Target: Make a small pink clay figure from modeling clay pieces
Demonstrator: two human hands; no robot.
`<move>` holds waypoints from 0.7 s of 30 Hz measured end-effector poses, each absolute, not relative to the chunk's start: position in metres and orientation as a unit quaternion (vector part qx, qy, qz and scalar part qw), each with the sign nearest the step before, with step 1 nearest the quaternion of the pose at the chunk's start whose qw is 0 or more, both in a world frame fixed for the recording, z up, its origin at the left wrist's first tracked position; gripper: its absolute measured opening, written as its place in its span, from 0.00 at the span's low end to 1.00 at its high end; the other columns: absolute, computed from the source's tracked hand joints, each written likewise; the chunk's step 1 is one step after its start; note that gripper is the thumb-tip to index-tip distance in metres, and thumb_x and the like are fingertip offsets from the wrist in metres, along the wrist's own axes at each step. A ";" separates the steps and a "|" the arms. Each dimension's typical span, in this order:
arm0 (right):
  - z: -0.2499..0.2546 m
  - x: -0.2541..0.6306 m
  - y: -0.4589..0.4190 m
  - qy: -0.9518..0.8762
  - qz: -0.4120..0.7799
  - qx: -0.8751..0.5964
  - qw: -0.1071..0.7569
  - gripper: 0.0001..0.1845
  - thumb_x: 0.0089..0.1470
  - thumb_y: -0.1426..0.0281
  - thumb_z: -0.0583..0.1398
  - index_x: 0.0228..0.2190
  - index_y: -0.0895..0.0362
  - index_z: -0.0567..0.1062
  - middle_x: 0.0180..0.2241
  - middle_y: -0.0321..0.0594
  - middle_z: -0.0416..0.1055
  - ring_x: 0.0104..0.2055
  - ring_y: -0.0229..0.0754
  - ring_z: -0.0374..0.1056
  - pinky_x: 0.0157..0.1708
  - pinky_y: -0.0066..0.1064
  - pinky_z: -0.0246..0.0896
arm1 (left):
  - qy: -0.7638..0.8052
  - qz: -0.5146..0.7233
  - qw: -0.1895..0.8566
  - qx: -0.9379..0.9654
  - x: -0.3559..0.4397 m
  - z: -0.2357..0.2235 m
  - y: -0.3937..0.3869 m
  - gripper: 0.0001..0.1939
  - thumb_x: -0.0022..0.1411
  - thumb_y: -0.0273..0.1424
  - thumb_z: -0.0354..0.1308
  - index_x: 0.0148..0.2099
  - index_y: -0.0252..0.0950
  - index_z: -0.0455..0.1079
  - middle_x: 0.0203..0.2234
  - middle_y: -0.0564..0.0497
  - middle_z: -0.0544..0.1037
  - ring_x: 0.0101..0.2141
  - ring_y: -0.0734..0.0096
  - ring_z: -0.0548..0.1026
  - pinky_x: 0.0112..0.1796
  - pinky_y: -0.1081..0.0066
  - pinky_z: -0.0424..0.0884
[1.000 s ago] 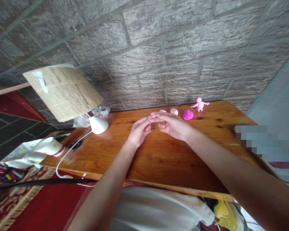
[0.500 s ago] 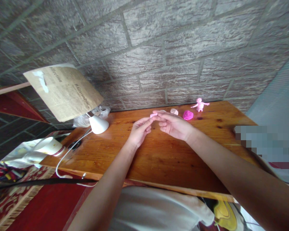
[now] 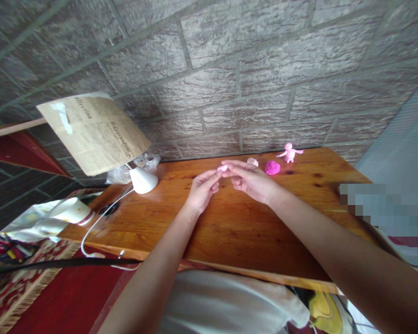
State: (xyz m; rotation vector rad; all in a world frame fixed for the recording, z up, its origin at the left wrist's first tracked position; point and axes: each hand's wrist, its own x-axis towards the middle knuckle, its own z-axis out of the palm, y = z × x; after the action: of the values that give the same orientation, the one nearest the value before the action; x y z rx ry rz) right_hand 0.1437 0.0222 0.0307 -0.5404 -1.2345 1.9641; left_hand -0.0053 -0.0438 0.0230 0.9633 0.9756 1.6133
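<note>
Above the wooden table, a small piece of light pink modelling clay [image 3: 223,168] is pinched between the fingertips of both hands. My left hand [image 3: 202,191] comes from the left, its thumb and index finger closed on the piece. From the right, my right hand [image 3: 252,182] presses its fingertips and thumb against the same piece. Beyond the right hand lie a pale pink clay lump [image 3: 252,162], partly hidden, and a bright magenta clay lump [image 3: 272,167]. A pink clay figure [image 3: 289,152] stands upright at the back with its arms spread.
The wooden table [image 3: 153,218] runs along a brick-patterned wall. On its left are a lamp [image 3: 143,180] with a newspaper-print shade, a plastic bag [image 3: 120,175], a paper cup [image 3: 73,211] and a white cable [image 3: 101,213]. A yellow item [image 3: 324,311] shows below the front edge.
The fingers of my right hand have shifted slightly on the pink clay, and more of it shows between the fingertips. My left hand stays almost still.
</note>
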 end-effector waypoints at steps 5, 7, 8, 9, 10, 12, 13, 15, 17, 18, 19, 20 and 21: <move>0.030 0.143 0.021 -0.509 0.736 -0.228 0.385 0.19 0.41 0.58 0.74 0.36 0.53 0.83 0.31 0.37 0.78 0.23 0.29 0.56 0.24 0.26 0.49 | 0.407 0.657 0.494 0.399 -0.005 0.023 -0.044 0.19 0.43 0.37 0.77 0.37 0.34 0.82 0.24 0.53 0.74 0.21 0.85 0.55 0.22 0.77 0.48; 0.029 0.142 0.021 -0.511 0.734 -0.225 0.388 0.20 0.39 0.57 0.74 0.35 0.53 0.83 0.31 0.37 0.78 0.23 0.28 0.55 0.23 0.25 0.47 | 0.408 0.651 0.496 0.404 -0.005 0.024 -0.044 0.19 0.43 0.38 0.77 0.37 0.34 0.82 0.24 0.53 0.74 0.21 0.85 0.55 0.22 0.76 0.48; 0.029 0.141 0.021 -0.509 0.735 -0.222 0.388 0.21 0.39 0.56 0.74 0.35 0.53 0.83 0.30 0.37 0.77 0.23 0.28 0.55 0.23 0.25 0.47 | 0.408 0.649 0.497 0.407 -0.005 0.024 -0.045 0.19 0.43 0.38 0.76 0.36 0.34 0.82 0.23 0.53 0.73 0.21 0.85 0.55 0.22 0.76 0.47; 0.028 0.141 0.022 -0.507 0.738 -0.219 0.388 0.21 0.38 0.56 0.74 0.34 0.53 0.83 0.30 0.36 0.77 0.23 0.28 0.55 0.23 0.25 0.47 | 0.408 0.648 0.497 0.408 -0.005 0.024 -0.045 0.19 0.43 0.39 0.76 0.36 0.34 0.82 0.23 0.53 0.73 0.21 0.85 0.55 0.22 0.76 0.47; 0.028 0.141 0.022 -0.504 0.740 -0.216 0.389 0.21 0.37 0.55 0.75 0.34 0.53 0.83 0.30 0.36 0.77 0.23 0.28 0.56 0.23 0.25 0.47 | 0.407 0.649 0.497 0.409 -0.004 0.025 -0.045 0.19 0.44 0.39 0.76 0.37 0.34 0.82 0.24 0.53 0.73 0.21 0.85 0.55 0.22 0.76 0.47; 0.028 0.140 0.021 -0.498 0.743 -0.213 0.392 0.22 0.37 0.55 0.75 0.34 0.53 0.83 0.30 0.35 0.77 0.23 0.28 0.55 0.23 0.24 0.46 | 0.406 0.650 0.495 0.408 -0.004 0.024 -0.044 0.19 0.43 0.38 0.76 0.38 0.34 0.82 0.24 0.53 0.74 0.21 0.85 0.55 0.22 0.76 0.47; 0.028 0.140 0.021 -0.496 0.744 -0.213 0.394 0.21 0.37 0.56 0.75 0.33 0.53 0.83 0.29 0.35 0.77 0.23 0.28 0.55 0.23 0.24 0.45 | 0.406 0.651 0.495 0.408 -0.004 0.024 -0.044 0.20 0.43 0.37 0.77 0.38 0.34 0.82 0.25 0.53 0.75 0.21 0.85 0.55 0.22 0.76 0.48; 0.028 0.140 0.021 -0.493 0.745 -0.212 0.396 0.20 0.38 0.56 0.74 0.33 0.53 0.83 0.28 0.36 0.76 0.23 0.28 0.54 0.23 0.25 0.45 | 0.406 0.652 0.495 0.406 -0.003 0.023 -0.044 0.20 0.42 0.37 0.77 0.39 0.34 0.82 0.25 0.53 0.75 0.21 0.85 0.55 0.22 0.76 0.48; 0.029 0.141 0.021 -0.491 0.748 -0.205 0.397 0.19 0.40 0.58 0.74 0.34 0.53 0.83 0.29 0.36 0.77 0.23 0.29 0.55 0.23 0.25 0.45 | 0.403 0.655 0.499 0.400 -0.004 0.023 -0.044 0.20 0.41 0.37 0.77 0.38 0.34 0.82 0.24 0.53 0.74 0.21 0.85 0.56 0.22 0.77 0.49; 0.029 0.141 0.021 -0.492 0.749 -0.198 0.397 0.19 0.40 0.59 0.74 0.35 0.53 0.83 0.30 0.36 0.78 0.23 0.29 0.55 0.23 0.26 0.46 | 0.401 0.655 0.503 0.396 -0.004 0.024 -0.044 0.20 0.42 0.37 0.77 0.37 0.34 0.81 0.24 0.54 0.74 0.21 0.85 0.56 0.22 0.78 0.49; 0.029 0.142 0.021 -0.495 0.750 -0.191 0.396 0.19 0.41 0.60 0.74 0.37 0.52 0.83 0.31 0.36 0.78 0.23 0.29 0.55 0.24 0.26 0.46 | 0.398 0.656 0.508 0.392 -0.005 0.024 -0.044 0.19 0.42 0.37 0.77 0.37 0.34 0.81 0.24 0.54 0.73 0.21 0.85 0.56 0.22 0.78 0.50; 0.029 0.142 0.022 -0.499 0.750 -0.183 0.394 0.20 0.42 0.61 0.73 0.39 0.51 0.82 0.31 0.37 0.79 0.23 0.29 0.55 0.24 0.26 0.47 | 0.395 0.656 0.514 0.387 -0.006 0.024 -0.044 0.19 0.43 0.37 0.77 0.36 0.34 0.81 0.24 0.54 0.73 0.21 0.86 0.56 0.21 0.79 0.50; 0.029 0.143 0.022 -0.506 0.748 -0.178 0.390 0.20 0.42 0.61 0.73 0.40 0.50 0.82 0.32 0.37 0.79 0.23 0.29 0.55 0.24 0.27 0.48 | 0.392 0.656 0.519 0.383 -0.006 0.025 -0.044 0.18 0.43 0.38 0.77 0.36 0.34 0.80 0.25 0.54 0.73 0.21 0.86 0.57 0.21 0.79 0.51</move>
State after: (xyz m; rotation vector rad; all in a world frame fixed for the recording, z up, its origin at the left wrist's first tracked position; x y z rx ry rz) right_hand 0.1429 0.0221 0.0292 -0.4514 -1.2870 1.9010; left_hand -0.0060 -0.0445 0.0247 0.9194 0.9396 1.5721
